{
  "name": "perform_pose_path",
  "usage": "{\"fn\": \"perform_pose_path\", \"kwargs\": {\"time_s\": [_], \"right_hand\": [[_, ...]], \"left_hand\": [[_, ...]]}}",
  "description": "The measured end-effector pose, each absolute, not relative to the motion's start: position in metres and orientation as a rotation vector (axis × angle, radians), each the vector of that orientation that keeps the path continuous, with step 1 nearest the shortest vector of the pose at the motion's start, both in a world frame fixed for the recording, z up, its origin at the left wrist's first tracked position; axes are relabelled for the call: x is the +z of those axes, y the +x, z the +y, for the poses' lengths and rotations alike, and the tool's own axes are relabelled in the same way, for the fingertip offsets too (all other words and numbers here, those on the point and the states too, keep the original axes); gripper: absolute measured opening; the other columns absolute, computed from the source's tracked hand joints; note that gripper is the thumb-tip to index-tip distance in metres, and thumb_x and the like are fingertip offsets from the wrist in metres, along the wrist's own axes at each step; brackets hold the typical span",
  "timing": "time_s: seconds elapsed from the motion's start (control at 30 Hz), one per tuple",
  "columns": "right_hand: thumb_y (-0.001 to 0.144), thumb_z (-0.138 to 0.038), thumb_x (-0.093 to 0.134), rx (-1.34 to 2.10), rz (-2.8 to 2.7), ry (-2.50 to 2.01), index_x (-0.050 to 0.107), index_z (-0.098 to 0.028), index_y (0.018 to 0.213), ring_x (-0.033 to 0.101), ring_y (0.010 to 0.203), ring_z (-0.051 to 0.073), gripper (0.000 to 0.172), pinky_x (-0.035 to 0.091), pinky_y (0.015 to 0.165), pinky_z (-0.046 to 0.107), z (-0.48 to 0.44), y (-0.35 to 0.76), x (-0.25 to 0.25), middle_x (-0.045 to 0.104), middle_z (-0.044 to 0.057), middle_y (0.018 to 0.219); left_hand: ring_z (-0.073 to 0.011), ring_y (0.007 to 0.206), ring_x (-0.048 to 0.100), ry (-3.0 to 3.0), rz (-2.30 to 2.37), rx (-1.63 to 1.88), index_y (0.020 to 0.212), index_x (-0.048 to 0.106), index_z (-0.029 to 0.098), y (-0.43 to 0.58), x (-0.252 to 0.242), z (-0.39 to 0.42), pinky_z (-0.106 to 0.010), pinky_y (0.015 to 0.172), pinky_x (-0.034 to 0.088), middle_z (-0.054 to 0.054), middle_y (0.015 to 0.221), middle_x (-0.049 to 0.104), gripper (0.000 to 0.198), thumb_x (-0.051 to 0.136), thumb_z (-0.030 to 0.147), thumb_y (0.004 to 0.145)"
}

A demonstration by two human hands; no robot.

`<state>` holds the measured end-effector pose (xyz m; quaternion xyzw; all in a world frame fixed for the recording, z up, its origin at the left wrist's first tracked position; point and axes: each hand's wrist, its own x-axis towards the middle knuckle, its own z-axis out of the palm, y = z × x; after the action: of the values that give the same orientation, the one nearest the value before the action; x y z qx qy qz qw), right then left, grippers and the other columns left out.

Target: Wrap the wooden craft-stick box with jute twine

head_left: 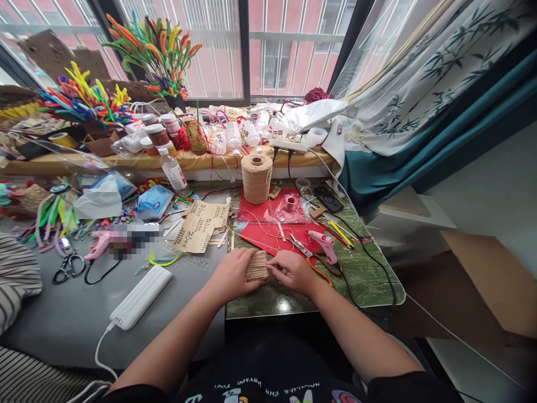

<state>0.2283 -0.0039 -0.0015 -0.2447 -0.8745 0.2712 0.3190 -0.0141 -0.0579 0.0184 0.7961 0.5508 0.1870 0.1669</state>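
My left hand (230,274) is closed around a small block wound with tan jute twine (257,266), its thumb along the near edge and fingers over the far edge. At the block's right edge, my right hand (291,271) is closed in a pinch; what lies between its fingertips is too small to make out. Beyond both hands stands a large spool of twine (257,180). Loose strands of thin twine trail across the red sheet (262,238) from near the spool towards my hands. Scissors (300,245) and a pink glue gun (325,246) lie just right of my right hand.
Sandpaper sheets (201,224) and wooden sticks lie left of the spool. A white power bank (141,296), black scissors (69,267) and another pink glue gun (98,246) rest on the grey table. A black cable (377,260) crosses the right side. A striped sleeve (17,274) shows at far left.
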Motion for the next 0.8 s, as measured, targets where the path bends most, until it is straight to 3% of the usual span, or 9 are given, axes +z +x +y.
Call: {"fn": "perform_pose_path", "kwargs": {"time_s": [0.33, 0.5, 0.67, 0.73, 0.8], "right_hand": [[0.102, -0.028, 0.061, 0.874, -2.183, -0.737, 0.072, -0.021, 0.096, 0.059, 0.073, 0.018, 0.014, 0.047, 0.073, 0.032, -0.004, 0.238, -0.015, 0.064, 0.002, 0.077], [0.100, -0.031, 0.062, 1.084, -1.974, -0.822, 0.070, -0.021, 0.085, 0.055, 0.066, 0.016, 0.019, 0.044, 0.063, 0.028, -0.011, 0.227, -0.028, 0.062, 0.001, 0.076], [0.099, -0.035, 0.064, 1.182, -1.860, -0.863, 0.070, -0.020, 0.083, 0.055, 0.065, 0.016, 0.022, 0.043, 0.063, 0.028, -0.015, 0.220, -0.037, 0.063, 0.001, 0.075], [0.098, -0.036, 0.065, 1.178, -1.859, -0.856, 0.071, -0.020, 0.082, 0.054, 0.065, 0.015, 0.023, 0.043, 0.063, 0.028, -0.014, 0.218, -0.038, 0.062, 0.001, 0.074], [0.098, -0.037, 0.066, 1.166, -1.864, -0.849, 0.071, -0.020, 0.083, 0.054, 0.065, 0.015, 0.023, 0.044, 0.063, 0.028, -0.013, 0.218, -0.038, 0.063, 0.001, 0.074]], "left_hand": [[-0.0349, 0.121, 0.061, 2.277, 1.602, 0.491, 0.135, 0.055, 0.020, -0.010, 0.023, -0.057, -0.050, 0.105, 0.049, -0.013, 0.130, 0.066, 0.071, 0.082, 0.051, 0.077], [-0.0348, 0.122, 0.060, 2.272, 1.605, 0.470, 0.137, 0.054, 0.020, -0.012, 0.030, -0.059, -0.049, 0.104, 0.048, -0.014, 0.133, 0.065, 0.071, 0.080, 0.054, 0.079], [-0.0399, 0.125, 0.060, 2.369, 1.641, 0.356, 0.139, 0.053, 0.018, 0.003, 0.039, -0.058, -0.060, 0.113, 0.036, -0.018, 0.133, 0.066, 0.087, 0.080, 0.067, 0.073], [-0.0420, 0.128, 0.059, 2.396, 1.661, 0.365, 0.145, 0.049, 0.016, 0.013, 0.036, -0.055, -0.062, 0.115, 0.033, -0.021, 0.137, 0.064, 0.094, 0.083, 0.064, 0.071], [-0.0419, 0.125, 0.060, 2.393, 1.675, 0.381, 0.145, 0.049, 0.016, 0.021, 0.033, -0.053, -0.059, 0.109, 0.039, -0.021, 0.135, 0.065, 0.086, 0.083, 0.053, 0.075]]}}
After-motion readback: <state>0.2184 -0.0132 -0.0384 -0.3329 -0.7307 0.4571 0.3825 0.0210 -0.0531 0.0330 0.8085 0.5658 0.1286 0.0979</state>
